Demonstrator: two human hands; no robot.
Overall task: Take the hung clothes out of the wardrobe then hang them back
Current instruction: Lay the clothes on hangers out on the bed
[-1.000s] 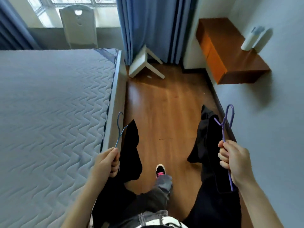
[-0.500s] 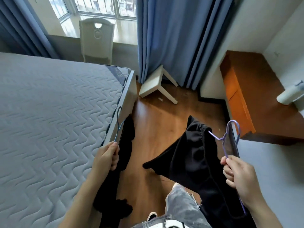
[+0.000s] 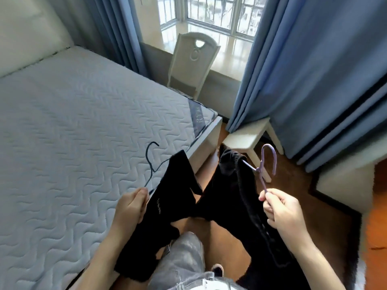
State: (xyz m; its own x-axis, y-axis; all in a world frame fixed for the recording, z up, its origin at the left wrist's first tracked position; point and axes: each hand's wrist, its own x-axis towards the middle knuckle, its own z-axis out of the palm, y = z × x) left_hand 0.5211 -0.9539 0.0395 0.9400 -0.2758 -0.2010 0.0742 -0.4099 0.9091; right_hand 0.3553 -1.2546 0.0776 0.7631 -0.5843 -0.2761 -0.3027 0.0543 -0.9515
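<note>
My left hand (image 3: 130, 207) grips a thin dark wire hanger (image 3: 151, 162) that carries a black garment (image 3: 161, 210), hanging at the bed's edge. My right hand (image 3: 281, 210) pinches the neck of a purple hanger (image 3: 266, 164), from which a second black garment (image 3: 232, 191) droops over the wooden floor. The two garments touch between my hands. No wardrobe shows in this view.
A bare quilted mattress (image 3: 69, 147) fills the left. A white chair (image 3: 193, 61) stands by the window behind it, a white stool (image 3: 248, 138) lies ahead beside blue curtains (image 3: 303, 76). An orange cabinet (image 3: 377, 216) is at the right edge. My leg and shoe are below.
My view has swung up and left towards the window and bed. Both hands have lifted their hangers higher and closer together, and the two garments now meet in the middle.
</note>
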